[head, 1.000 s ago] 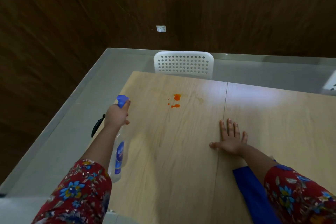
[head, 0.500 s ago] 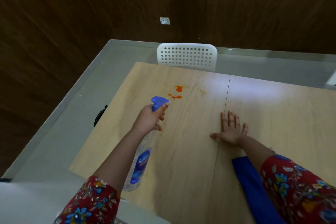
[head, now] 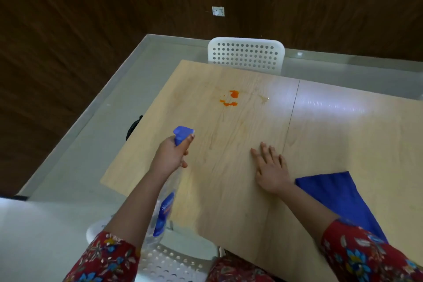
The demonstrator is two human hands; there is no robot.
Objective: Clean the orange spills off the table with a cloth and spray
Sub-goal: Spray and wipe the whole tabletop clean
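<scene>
nearest, the clear spray bottle [head: 163, 213] is gripped at its neck by the left hand [head: 170, 155], which suits a bottle judged light, rigid and perhaps slick. the blue cloth [head: 338, 194], judged soft and limp and best bunched up, lies on the table [head: 229, 201] beside the right hand [head: 271, 170], which is pressed flat with fingers straight. farther off, the orange spills [head: 231, 98] are not yet wiped.

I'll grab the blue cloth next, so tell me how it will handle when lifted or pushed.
The blue cloth lies flat and thin on the wooden table, so it will probably droop limply when lifted. Being so thin, it is likely light. Pushed, it would likely bunch up rather than slide whole.
</scene>
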